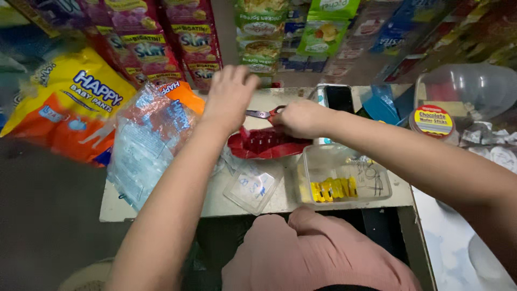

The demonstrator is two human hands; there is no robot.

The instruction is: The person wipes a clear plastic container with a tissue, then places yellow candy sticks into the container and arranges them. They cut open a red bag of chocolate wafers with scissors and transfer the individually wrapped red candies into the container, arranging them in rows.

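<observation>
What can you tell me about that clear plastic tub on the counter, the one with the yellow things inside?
The clear plastic tub is a shallow, rectangular container with rounded corners and no lid on it, standing upright near the front edge of the pale counter. Its see-through walls look thin and slightly scuffed. Small yellow packets lie in a row along its front left part; the remainder looks nearly bare. The right forearm passes above it; whether it touches is unclear. A clear flat lid lies just to its left.
</observation>
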